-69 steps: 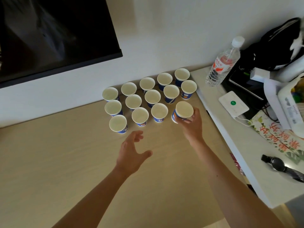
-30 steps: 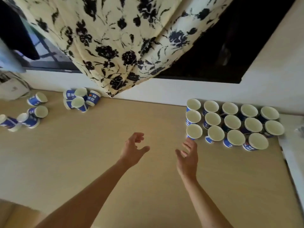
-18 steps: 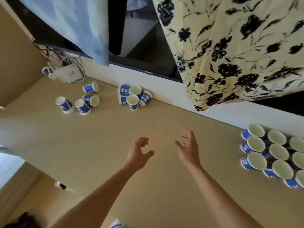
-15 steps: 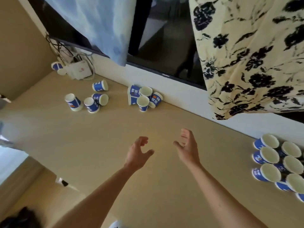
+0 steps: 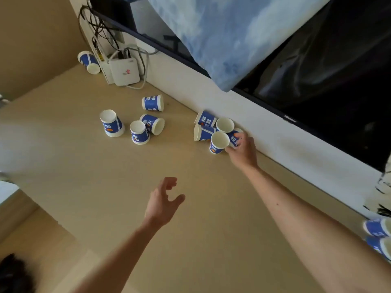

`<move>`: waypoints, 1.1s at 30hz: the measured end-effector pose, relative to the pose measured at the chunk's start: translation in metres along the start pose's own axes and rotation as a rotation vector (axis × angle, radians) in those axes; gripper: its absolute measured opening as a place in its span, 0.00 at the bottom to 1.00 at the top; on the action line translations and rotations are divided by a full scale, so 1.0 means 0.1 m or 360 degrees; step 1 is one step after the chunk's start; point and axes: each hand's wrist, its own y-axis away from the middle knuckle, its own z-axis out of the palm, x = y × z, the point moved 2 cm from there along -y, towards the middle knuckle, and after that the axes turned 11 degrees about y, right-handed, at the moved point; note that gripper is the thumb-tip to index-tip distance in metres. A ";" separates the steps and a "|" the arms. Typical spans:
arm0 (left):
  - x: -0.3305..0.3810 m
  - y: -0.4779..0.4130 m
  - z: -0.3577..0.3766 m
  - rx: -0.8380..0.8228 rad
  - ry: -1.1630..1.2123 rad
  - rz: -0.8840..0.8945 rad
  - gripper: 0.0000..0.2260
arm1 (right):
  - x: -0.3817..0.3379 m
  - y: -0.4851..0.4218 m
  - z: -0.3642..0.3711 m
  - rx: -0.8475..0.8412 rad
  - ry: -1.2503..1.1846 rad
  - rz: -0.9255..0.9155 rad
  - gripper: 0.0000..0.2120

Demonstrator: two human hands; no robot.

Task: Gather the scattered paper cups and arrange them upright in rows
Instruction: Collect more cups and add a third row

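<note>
**Paper cups (image 5: 203, 133) bunched at the wall (image 5: 275, 142)**

The right hand (image 5: 243, 150) curled round a tipped cup (image 5: 233, 138) in that bunch. The left hand (image 5: 164, 205) hovered loosely spread, empty. Pulling it free could topple the upright cup (image 5: 219, 143) just beside it.

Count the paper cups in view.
12 paper cups: one beside the router, four loose mid-table, five clustered at the wall, including one the right hand grips, two cut off at right edge. Others may be hidden.
</note>
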 end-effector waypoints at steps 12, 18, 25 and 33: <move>-0.18 -0.29 -0.01 -0.0037 0.0065 0.0007 0.19 | -0.08 -0.85 0.48 -0.0041 0.0915 -0.0075 0.18; -0.07 -0.43 0.07 -0.0084 0.0045 0.0063 0.20 | 0.00 -0.72 0.37 0.0097 0.0820 -0.0084 0.12; 0.37 -0.72 0.28 -0.0287 -0.0078 0.0271 0.34 | 0.16 -0.20 -0.19 -0.0032 0.0301 -0.0383 0.10; 0.86 -0.63 0.74 -0.0842 0.0428 0.0017 0.46 | 0.21 0.49 -0.74 -0.0637 -0.0001 -0.0610 0.13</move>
